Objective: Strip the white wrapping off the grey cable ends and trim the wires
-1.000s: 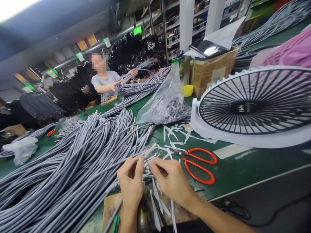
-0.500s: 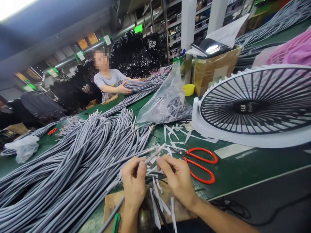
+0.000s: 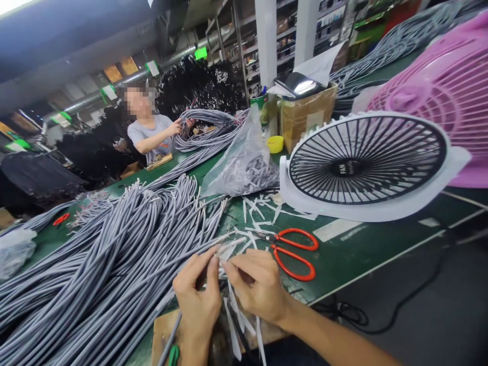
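My left hand (image 3: 198, 292) is closed in a pinch on the end of a grey cable (image 3: 170, 338), whose length runs down below the wrist. Close beside it my right hand (image 3: 254, 284) pinches at the same cable end, thumb and forefinger nearly meeting the left fingertips. What lies exactly between the right fingers is hidden. White strips (image 3: 260, 338) hang and lie around both hands. Just beyond the right hand rest scissors with red handles (image 3: 295, 277), blades pointing left. A large pile of grey cables (image 3: 114, 244) with pale ends fills the left side.
A white fan (image 3: 381, 212) stands at the right, with a pink fan (image 3: 461, 101) behind it. A clear bag of scraps (image 3: 253, 173), a yellow cup (image 3: 275, 144) and a cardboard box (image 3: 305, 117) stand farther back. Across the table, a co-worker (image 3: 150, 134) handles cables.
My right hand has come in against the left, their fingertips now almost together at the cable end. The view has swung right. The co-worker's hand has lifted a loop of cables.
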A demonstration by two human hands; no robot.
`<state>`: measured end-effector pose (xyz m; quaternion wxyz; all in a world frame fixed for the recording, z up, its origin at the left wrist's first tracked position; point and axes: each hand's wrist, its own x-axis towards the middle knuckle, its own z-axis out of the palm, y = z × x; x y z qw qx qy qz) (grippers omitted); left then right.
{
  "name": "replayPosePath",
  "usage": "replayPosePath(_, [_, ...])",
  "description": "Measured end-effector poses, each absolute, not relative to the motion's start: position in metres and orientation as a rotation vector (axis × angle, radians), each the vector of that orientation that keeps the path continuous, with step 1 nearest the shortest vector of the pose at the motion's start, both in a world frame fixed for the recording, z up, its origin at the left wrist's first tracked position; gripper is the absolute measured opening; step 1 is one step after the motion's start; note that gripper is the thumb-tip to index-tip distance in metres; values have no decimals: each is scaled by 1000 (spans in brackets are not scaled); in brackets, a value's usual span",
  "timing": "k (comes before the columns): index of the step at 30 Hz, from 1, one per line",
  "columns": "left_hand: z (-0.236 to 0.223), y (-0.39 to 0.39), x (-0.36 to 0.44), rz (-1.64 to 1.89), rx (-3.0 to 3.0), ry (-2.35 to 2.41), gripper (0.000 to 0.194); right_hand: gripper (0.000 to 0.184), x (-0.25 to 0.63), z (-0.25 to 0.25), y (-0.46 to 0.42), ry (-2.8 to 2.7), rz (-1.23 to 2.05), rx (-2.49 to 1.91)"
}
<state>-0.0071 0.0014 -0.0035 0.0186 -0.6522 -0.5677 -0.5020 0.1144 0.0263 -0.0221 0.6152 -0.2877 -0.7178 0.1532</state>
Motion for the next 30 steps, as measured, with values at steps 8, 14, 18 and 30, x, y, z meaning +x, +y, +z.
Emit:
replayPosePath(8, [-12,11,-12,-1642,-1830,-2065,25,44,120,-21,28,-1477,554,-691])
replayPosePath(14, [-5,6,-4,-1742,-2101,-2078,37,22,119,-24,40,-1296,995,-784])
replayPosePath(18, [0,4,-2,-1692,-2235,-2139,28,33,117,-23,43,-1122,1195,-741])
replayPosePath(30, [-4,0,-3,-2157,-2127,-2396,25,50,116,-30,53,-890,1630,-671])
